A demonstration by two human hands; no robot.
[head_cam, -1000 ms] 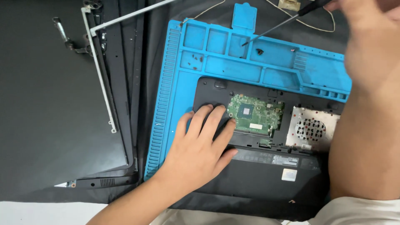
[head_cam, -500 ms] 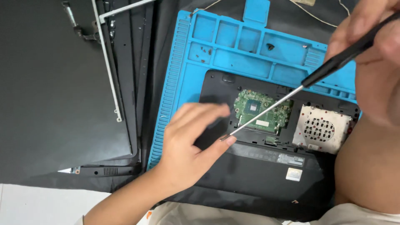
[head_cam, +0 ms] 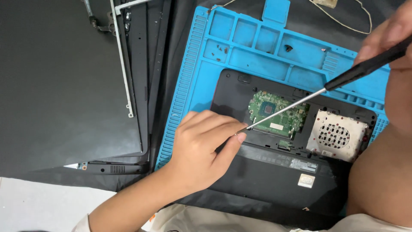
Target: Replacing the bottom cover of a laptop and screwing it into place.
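Black cloth (head_cam: 60, 86) covers the work surface across the left half of the frame; a pale strip of floor or table shows at lower left. No more of the room is visible.

Item: blue silicone repair mat (head_cam: 189, 103), upper centre, with moulded compartments; small dark screws (head_cam: 221, 47) lie loose in one upper compartment.

Item: opened black laptop base (head_cam: 266, 180), resting on the mat, centre to lower right. Green circuit board (head_cam: 277, 112) exposed at its middle; perforated metal plate (head_cam: 337, 135) just right of the board.

Item: removed black panels (head_cam: 143, 86) and a thin metal frame strip (head_cam: 122, 64), stacked at upper left.

Item: screwdriver (head_cam: 300, 101), long silver shaft, black handle. Right hand (head_cam: 392, 34), upper right corner, fingers wrapped around the handle. Change: a second ago the tip sat up at the mat's compartments; now the shaft slants down across the board, tip at the left hand's (head_cam: 201, 150) fingertips.

Left hand: earlier flat on the base, now fingers curled, thumb and forefinger pinched at the tip; whether a screw is held there cannot be told. Reading: likely a screw being set on or taken off the tip.
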